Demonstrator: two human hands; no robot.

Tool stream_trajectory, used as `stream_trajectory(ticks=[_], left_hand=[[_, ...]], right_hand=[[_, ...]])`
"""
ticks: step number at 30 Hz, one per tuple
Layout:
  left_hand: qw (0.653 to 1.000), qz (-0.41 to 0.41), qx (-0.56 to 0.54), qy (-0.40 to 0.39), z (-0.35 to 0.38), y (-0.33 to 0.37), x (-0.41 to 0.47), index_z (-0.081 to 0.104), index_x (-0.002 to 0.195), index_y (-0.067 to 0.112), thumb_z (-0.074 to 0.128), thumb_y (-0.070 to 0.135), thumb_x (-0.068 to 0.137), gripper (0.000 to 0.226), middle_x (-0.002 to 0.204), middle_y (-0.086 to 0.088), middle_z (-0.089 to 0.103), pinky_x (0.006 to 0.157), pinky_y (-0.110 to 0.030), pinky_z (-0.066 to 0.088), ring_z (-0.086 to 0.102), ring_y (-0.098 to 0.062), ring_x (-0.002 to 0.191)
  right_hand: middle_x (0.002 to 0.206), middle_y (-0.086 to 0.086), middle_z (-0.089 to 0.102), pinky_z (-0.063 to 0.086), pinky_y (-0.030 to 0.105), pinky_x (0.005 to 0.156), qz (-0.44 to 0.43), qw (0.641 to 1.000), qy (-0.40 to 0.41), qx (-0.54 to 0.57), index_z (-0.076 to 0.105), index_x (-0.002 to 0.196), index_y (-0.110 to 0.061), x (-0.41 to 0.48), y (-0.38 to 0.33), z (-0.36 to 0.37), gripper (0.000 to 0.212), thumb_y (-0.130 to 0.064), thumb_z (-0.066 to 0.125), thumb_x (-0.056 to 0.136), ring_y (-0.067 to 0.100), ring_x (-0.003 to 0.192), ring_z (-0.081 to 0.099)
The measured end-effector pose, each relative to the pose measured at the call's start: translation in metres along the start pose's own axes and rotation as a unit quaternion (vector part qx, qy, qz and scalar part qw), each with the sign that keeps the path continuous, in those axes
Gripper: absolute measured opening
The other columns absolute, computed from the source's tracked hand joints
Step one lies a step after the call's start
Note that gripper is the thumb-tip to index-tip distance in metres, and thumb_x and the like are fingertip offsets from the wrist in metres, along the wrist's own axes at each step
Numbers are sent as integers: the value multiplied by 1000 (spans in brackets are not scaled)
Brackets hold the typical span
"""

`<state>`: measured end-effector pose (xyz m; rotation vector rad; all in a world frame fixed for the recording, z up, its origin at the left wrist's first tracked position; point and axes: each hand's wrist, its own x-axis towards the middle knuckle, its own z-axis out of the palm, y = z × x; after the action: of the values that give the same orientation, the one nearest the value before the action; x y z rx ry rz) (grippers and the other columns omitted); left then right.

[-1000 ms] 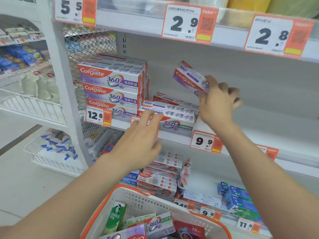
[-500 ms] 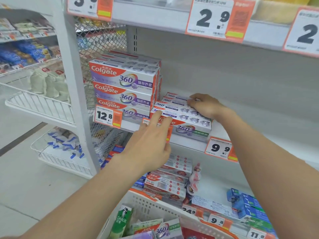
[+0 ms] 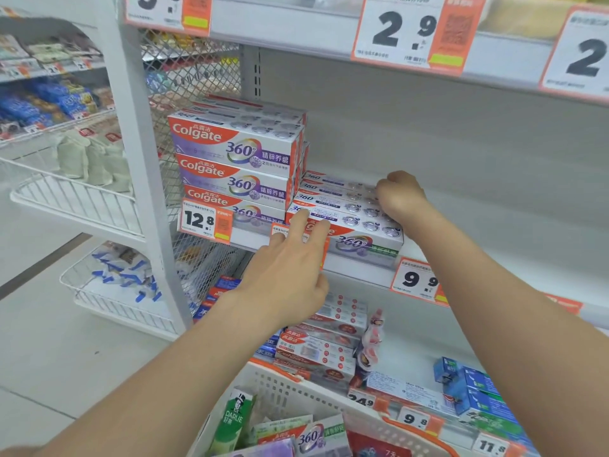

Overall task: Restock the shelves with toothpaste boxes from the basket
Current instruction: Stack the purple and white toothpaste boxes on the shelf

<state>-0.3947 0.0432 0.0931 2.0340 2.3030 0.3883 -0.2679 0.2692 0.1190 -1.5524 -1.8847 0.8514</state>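
Left hand point(image 3: 290, 268) flat, straight fingers touching front box point(image 3: 362, 240); right hand point(image 3: 400, 192) curled on rear box point(image 3: 333, 186), grip unclear. Basket point(image 3: 286, 387) below wrists: unshelved boxes point(image 3: 316, 437) left.

Colgate boxes point(image 3: 342, 206) flat on shelf point(image 3: 359, 270), basket point(image 3: 290, 387) below

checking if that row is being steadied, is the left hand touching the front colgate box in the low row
Touching. The head view shows the left hand with straight fingertips lying on the front box at its upper front edge.

left hand point(image 3: 290, 275), right hand point(image 3: 397, 192) on toothpaste boxes point(image 3: 357, 224)
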Motion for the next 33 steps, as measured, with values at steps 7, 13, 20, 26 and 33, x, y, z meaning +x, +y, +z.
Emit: stream_trajectory(ticks=[7, 13, 20, 26, 33], left_hand=[[1000, -1, -14, -14, -3, -1, 0, 17, 159, 26, 57, 33, 99, 73, 170, -4, 1, 103, -53, 48, 44, -46, 136], [999, -14, -41, 3, -17, -8, 1, 34, 150, 21, 57, 35, 100, 57, 166, -4, 9, 88, -45, 51, 57, -39, 120], [1000, -12, -25, -12, -19, -10, 2, 41, 146, 19, 54, 36, 102, 49, 162, -2, 19, 78, -42, 48, 61, -36, 115], [1000, -17, -8, -19, -19, -11, 3, 49, 136, 20, 54, 38, 102, 39, 161, -3, 19, 72, -39, 44, 63, -36, 108], [1000, -21, -3, -20, -20, -8, 3, 52, 133, 19, 54, 37, 102, 36, 160, -4, 19, 71, -40, 43, 63, -37, 107]], right_hand=[[150, 21, 40, 41, 47, 111, -23, 990, 31, -134, 42, 147, -7, -14, -15, 4, 50, -28, 45, 102, 42, 135, 45], [160, 9, 37, 41, 48, 117, -281, 952, 1, -122, 41, 155, -30, -14, -70, 32, 61, -7, 45, 99, 33, 140, 47], [166, 7, 27, 35, 53, 122, -318, 931, -75, -163, 27, 159, -46, 6, -114, 50, 71, -16, 52, 99, 39, 148, 38], [147, 10, 48, 41, 36, 112, -337, 931, -71, -119, 38, 155, -34, 9, -113, 51, 60, -13, 55, 101, 32, 132, 53], [141, 9, 55, 44, 47, 114, -345, 929, -71, -114, 44, 150, -35, 12, -112, 47, 55, -13, 54, 101, 29, 131, 53]])
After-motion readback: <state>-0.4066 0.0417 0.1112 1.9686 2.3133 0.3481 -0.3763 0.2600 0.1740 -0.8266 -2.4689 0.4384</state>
